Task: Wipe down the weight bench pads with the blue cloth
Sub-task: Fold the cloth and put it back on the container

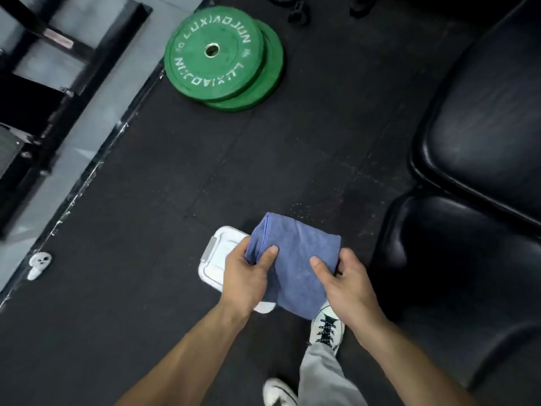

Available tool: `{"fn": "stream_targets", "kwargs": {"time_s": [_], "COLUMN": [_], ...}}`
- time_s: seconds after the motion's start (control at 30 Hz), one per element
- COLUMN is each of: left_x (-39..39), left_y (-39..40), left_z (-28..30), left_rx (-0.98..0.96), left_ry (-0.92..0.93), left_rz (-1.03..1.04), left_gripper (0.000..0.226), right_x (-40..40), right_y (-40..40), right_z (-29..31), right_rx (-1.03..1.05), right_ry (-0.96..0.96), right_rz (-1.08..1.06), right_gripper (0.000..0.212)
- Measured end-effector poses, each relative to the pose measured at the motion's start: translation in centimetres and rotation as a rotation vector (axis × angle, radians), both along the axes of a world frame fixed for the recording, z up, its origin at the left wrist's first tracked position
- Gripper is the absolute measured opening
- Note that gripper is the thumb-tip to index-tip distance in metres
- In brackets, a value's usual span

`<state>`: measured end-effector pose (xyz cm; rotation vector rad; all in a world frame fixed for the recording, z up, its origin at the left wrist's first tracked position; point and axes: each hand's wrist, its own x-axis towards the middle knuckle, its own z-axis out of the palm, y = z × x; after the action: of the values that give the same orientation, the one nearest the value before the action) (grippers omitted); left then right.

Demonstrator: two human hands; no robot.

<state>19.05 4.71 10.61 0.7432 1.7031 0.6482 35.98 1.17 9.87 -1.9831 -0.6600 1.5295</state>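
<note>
Cloth (295, 259) held over rubber floor (146, 259) — pads (483, 127) beside.

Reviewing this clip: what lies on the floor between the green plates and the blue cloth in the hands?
Nothing: in the head view only bare black rubber floor separates the green plates from the blue cloth.

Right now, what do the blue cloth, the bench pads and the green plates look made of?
Folded blue cloth: soft, matte, fuzzy nap, likely microfibre. Black bench pads: glossy, stitched, probably vinyl or leatherette. Round green weight plates: matte, scuffed, raised lettering, seemingly rubber.
</note>
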Motion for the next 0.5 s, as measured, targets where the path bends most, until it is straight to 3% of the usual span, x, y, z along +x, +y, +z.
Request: {"fn": "stream_targets", "kwargs": {"time_s": [0.23, 0.5], "left_x": [-10.3, -18.0], "left_y": [5.2, 6.1], "left_z": [-4.6, -18.8], "left_rx": [-0.065, -0.138], "left_ry": [0.075, 0.203], "left_rz": [-0.174, -0.536], "left_gripper": [0.014, 0.014], "right_x": [-10.3, -18.0], "right_y": [3.6, 2.0], "right_z": [-4.3, -17.5], "right_rx": [-0.046, -0.206], "right_ry": [-0.134, -0.195], "right_rz": [0.055, -0.04], "right_gripper": [0.02, 0.031]}}
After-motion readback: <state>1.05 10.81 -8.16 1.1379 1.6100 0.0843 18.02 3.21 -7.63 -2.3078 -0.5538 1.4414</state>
